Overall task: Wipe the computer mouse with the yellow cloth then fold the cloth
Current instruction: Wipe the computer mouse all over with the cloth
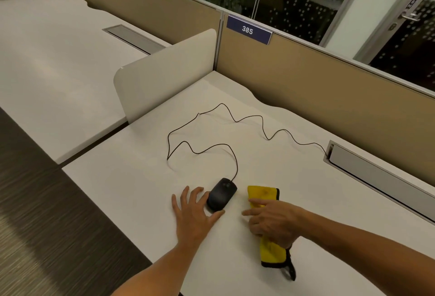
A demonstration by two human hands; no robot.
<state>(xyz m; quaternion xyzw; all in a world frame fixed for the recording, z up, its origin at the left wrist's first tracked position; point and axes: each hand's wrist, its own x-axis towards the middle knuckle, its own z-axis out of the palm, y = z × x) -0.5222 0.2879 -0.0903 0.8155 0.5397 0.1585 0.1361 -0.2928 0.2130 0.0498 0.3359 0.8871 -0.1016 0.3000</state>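
A black wired computer mouse [222,194] lies on the white desk [141,178]. My left hand [195,213] rests flat just left of the mouse, fingers spread, thumb reaching under its near end. A yellow cloth [264,194] with black trim lies folded in a long strip to the right of the mouse. My right hand [273,221] lies on top of the cloth's middle, fingers spread and pressing down, hiding that part. The cloth's near end [274,257] shows below the hand.
The mouse cable [211,149] loops across the desk to a grey cable tray [376,173] at the right. A white divider [164,72] stands at the left, tan partition walls [306,79] behind. The desk's front edge runs close to my forearms.
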